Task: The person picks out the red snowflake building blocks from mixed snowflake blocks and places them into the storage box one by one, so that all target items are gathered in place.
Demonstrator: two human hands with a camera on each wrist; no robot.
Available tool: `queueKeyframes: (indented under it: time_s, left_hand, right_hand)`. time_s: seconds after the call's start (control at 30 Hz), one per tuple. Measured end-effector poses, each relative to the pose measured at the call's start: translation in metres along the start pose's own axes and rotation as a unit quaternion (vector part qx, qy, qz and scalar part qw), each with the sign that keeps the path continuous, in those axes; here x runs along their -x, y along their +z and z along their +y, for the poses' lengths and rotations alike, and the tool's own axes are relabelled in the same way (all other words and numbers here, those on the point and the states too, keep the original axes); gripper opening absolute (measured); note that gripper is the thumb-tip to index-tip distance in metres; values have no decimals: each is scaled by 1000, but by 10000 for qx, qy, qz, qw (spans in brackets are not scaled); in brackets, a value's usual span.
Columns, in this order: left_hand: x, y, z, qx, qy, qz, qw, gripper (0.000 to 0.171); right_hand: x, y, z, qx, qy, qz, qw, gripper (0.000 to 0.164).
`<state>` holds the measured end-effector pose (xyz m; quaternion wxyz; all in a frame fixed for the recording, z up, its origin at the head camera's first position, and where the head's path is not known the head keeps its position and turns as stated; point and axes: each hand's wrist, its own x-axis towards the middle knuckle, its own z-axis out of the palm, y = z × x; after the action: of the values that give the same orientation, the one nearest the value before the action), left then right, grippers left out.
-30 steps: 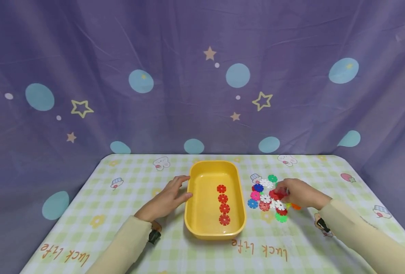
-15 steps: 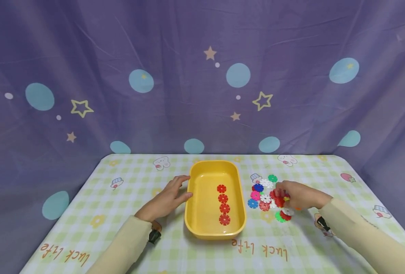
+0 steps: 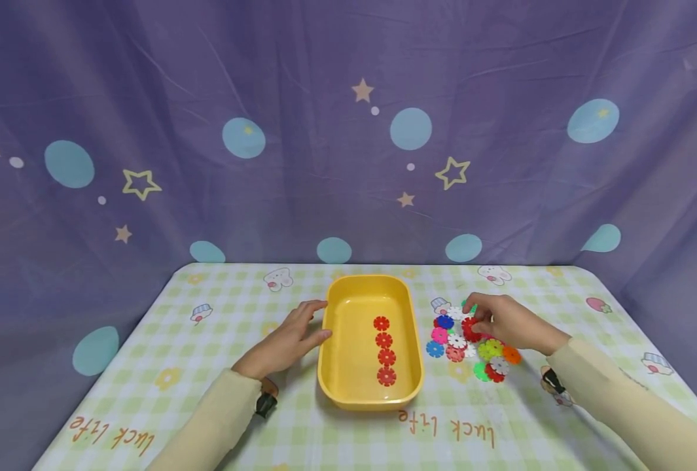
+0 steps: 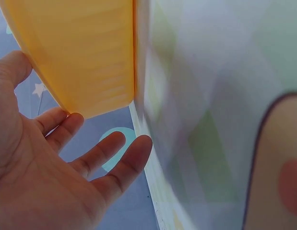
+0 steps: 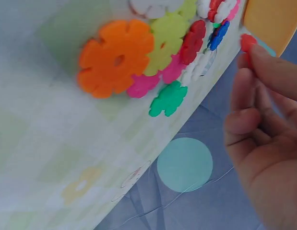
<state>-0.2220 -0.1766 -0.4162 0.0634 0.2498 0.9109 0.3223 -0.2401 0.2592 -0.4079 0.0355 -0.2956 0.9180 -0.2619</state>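
A yellow tray (image 3: pixel 336 366) stands mid-table with several red snowflake discs (image 3: pixel 384 341) in a column inside it. At its left side, my left hand (image 3: pixel 286 340) rests its thumb and fingertips on the rim, fingers loosely extended; the left wrist view shows this hand (image 4: pixel 57 153) against the tray's outer wall (image 4: pixel 86 57). My right hand (image 3: pixel 513 322) is over a pile of mixed-colour snowflake discs to the right of the tray. Between thumb and finger it pinches a red snowflake disc (image 5: pixel 247 42), raised off the table in the right wrist view.
Nearest the right wrist camera lie an orange disc (image 5: pixel 117 60), a yellow-green disc (image 5: pixel 166 43) and a green disc (image 5: pixel 168 99). A blue disc (image 3: pixel 435 349) lies on the pile's left edge. A checked tablecloth (image 3: pixel 218 353) covers the table; a purple curtain (image 3: pixel 301 196) hangs behind.
My right hand has spread the pile's near-right part, uncovering yellow-green and orange discs, and has lifted slightly away with a red snowflake disc. The left hand and tray stay put.
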Motion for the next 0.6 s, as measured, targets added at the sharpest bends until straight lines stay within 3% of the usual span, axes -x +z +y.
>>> queueKeyframes:
  time_s: [0.23,0.37,0.6]
  left_hand:
    - [-1,0,0,2,78,59,10000,65]
    - [-1,0,0,15,54,36,10000,66]
    - [-1,1,-1,27,50,28,10000,67]
  right_hand:
    - [-9,0,-7,-288,-625,416,9968,30]
    - [-16,-1,-14,-438,-751,624,9943,34]
    - [-33,-4,-30,-185,-958,930,9909,29]
